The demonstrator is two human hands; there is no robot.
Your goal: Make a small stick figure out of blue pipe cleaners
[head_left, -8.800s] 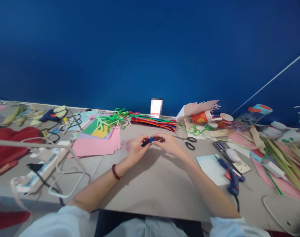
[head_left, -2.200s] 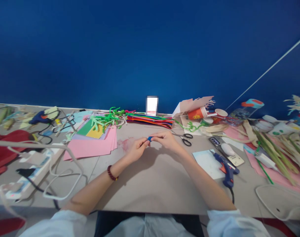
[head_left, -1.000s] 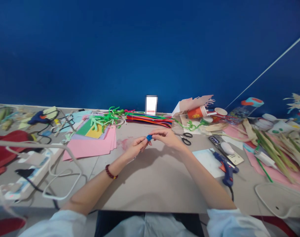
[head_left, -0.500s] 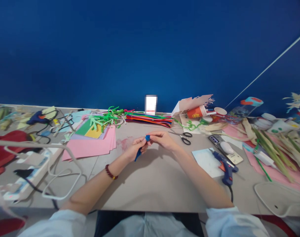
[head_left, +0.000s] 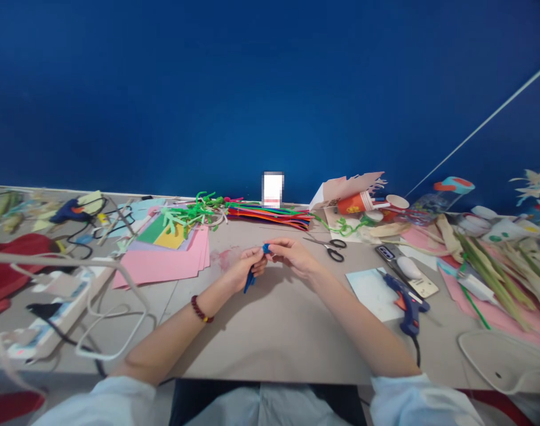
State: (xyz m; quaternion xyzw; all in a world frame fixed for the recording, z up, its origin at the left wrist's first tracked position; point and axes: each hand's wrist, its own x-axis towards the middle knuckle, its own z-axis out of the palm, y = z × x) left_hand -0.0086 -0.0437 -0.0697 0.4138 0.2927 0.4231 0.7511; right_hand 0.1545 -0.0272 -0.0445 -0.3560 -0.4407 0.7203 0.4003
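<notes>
Left hand point(head_left: 247, 267) and right hand point(head_left: 293, 258) sit close together above a beige work board point(head_left: 281, 337), fingers curled, fingertips pinching a blue pipe cleaner point(head_left: 250, 280) between them, its small coiled end point(head_left: 266, 249) at the top and its tail hanging below the left hand. Black-handled scissors point(head_left: 331, 251) lie just right of the right hand, stacked pink paper point(head_left: 163, 267) left of the left hand.

Bright, even indoor light from above here, with a soft shadow spreading under the person's forearms point(head_left: 363, 331) across the tabletop point(head_left: 274, 346)! The blue wall point(head_left: 270, 89) darkens toward the corners, and the far table edge point(head_left: 87, 192) bows and softens at the wide-angle sides.
</notes>
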